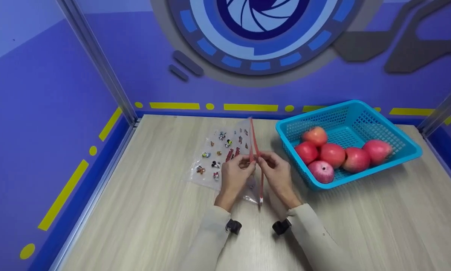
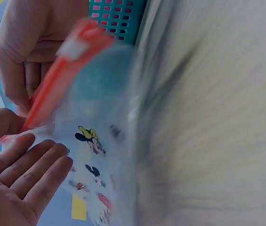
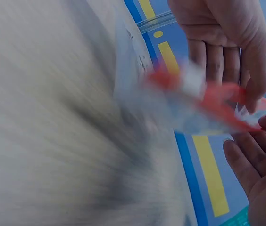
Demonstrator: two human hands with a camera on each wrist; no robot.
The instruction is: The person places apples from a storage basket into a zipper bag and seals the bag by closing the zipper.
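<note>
A clear plastic zip bag (image 1: 206, 163) printed with small cartoon figures stands up from the table along its red zip edge (image 1: 262, 180). My left hand (image 1: 234, 177) pinches one side of that red edge between thumb and forefinger. Opposite it, my right hand (image 1: 280, 175) pinches the other side, fingertips close to the left ones. The two red strips are parted where the hands hold them. A white slider (image 2: 72, 49) sits at the near end of the zip. In the left wrist view, the other fingers of the left hand (image 2: 27, 176) extend along the bag.
A turquoise plastic basket (image 1: 368, 172) stands to the right of the hands, with several red apples (image 1: 332, 155) in it. Blue printed panels (image 1: 108, 67) border the wooden table (image 1: 146, 210) at the back and sides.
</note>
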